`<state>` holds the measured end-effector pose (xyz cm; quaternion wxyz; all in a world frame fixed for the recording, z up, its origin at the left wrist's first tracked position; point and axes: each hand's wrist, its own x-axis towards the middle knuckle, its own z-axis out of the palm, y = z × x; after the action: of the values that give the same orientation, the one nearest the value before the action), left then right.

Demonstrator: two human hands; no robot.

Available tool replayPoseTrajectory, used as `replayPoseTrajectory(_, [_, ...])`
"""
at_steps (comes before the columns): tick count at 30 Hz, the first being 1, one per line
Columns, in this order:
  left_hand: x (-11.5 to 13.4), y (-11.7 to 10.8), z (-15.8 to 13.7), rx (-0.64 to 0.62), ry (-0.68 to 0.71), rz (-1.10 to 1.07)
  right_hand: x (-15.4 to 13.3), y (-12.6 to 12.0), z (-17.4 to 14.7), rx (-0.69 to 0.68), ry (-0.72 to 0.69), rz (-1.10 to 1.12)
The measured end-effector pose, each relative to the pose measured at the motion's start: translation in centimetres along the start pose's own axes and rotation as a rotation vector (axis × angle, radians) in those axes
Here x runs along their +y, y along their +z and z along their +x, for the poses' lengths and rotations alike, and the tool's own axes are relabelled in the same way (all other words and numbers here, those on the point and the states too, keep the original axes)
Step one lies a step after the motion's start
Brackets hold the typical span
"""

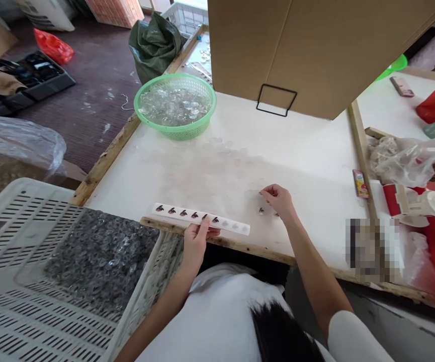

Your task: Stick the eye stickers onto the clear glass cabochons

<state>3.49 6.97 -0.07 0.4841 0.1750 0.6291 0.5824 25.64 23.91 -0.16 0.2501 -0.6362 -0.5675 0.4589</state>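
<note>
A long white strip (201, 219) with little dark pictures on it is lying near the front edge of the counter (308, 151). The left hand (196, 239) is pinching the strip near its middle and is holding it down flat. Some spots on the strip are showing pictures, and the spots at its right end are looking pale. The right hand (278, 199) is reaching to the right of the strip, with its fingers curled close together over a few small clear beads (261, 211) on the counter; it is hard to tell if it is holding one. More clear beads are lying spread out in the middle of the counter, very faint against the white. A green basket (175, 104) full of clear pieces is sitting at the far left corner. A big cardboard box (315, 45) is standing at the back. A white crate (32, 261) with a pile of shiny finished pieces is sitting to the left, below the counter edge. The beads are tiny and slippery, so one could be slipping out of the fingers and rolling off the edge. The strip could also be sliding if the left hand is pressing too lightly.
</note>
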Motion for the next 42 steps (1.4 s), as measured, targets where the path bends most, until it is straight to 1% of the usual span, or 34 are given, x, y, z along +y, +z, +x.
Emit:
replayPoseTrajectory(5, [0.1,0.0,0.0,-0.016,0.009,0.014,-0.3,0.8,0.1,0.005,0.014,-0.101])
replayPoseTrajectory(8, [0.1,-0.1,0.1,-0.020,0.004,0.012,-0.6,1.4,0.1,0.023,-0.033,-0.204])
replayPoseTrajectory(12, [0.0,-0.1,0.1,-0.019,0.006,0.019,-0.4,2.0,-0.4,0.101,-0.137,-0.412])
replayPoseTrajectory(14, [0.0,-0.1,0.0,-0.012,0.002,0.029,0.1,1.7,-0.8,0.127,-0.165,-0.474])
replayPoseTrajectory(19, [0.4,0.3,-0.4,-0.028,0.001,0.005,1.1,-0.2,-2.0,0.193,-0.131,-0.496])
replayPoseTrajectory(21, [0.7,0.7,-0.6,-0.045,0.015,-0.016,0.8,-0.5,-2.8,0.231,-0.179,-0.508])
replayPoseTrajectory(23, [0.9,1.1,-0.7,-0.068,0.030,-0.019,-0.2,0.1,-4.0,0.256,-0.283,-0.501])
replayPoseTrajectory(24, [0.9,1.3,-0.8,-0.077,0.036,-0.015,-0.9,0.7,-4.7,0.245,-0.347,-0.479])
replayPoseTrajectory(25, [1.0,1.5,-0.8,-0.085,0.041,-0.007,-1.6,1.5,-5.4,0.206,-0.414,-0.440])
replayPoseTrajectory(27, [1.0,1.7,-0.9,-0.099,0.048,0.014,-2.9,3.4,-7.0,0.042,-0.521,-0.326])
replayPoseTrajectory(29, [1.1,1.8,-1.1,-0.113,0.057,0.035,-3.7,5.2,-8.4,-0.143,-0.562,-0.208])
replayPoseTrajectory(30, [1.1,1.7,-1.1,-0.117,0.061,0.044,-3.8,6.0,-8.9,-0.198,-0.565,-0.165])
replayPoseTrajectory(31, [1.1,1.6,-1.1,-0.122,0.061,0.048,-3.9,6.6,-9.4,-0.216,-0.567,-0.141])
replayPoseTrajectory(33, [0.9,1.4,-1.1,-0.130,0.050,0.035,-3.7,7.3,-10.1,-0.167,-0.589,-0.150])
replayPoseTrajectory(36, [0.5,1.1,-1.0,-0.144,0.016,-0.007,-3.4,7.6,-10.8,-0.084,-0.677,-0.260])
replayPoseTrajectory(38, [0.3,1.0,-0.9,-0.140,0.001,-0.016,-3.4,7.6,-11.0,-0.091,-0.723,-0.304])
replayPoseTrajectory(40, [0.2,1.0,-0.8,-0.137,-0.010,-0.020,-3.6,7.4,-10.8,-0.120,-0.732,-0.251])
replayPoseTrajectory(42, [0.3,1.0,-0.6,-0.126,-0.017,-0.029,-3.6,6.9,-9.7,-0.116,-0.682,-0.110])
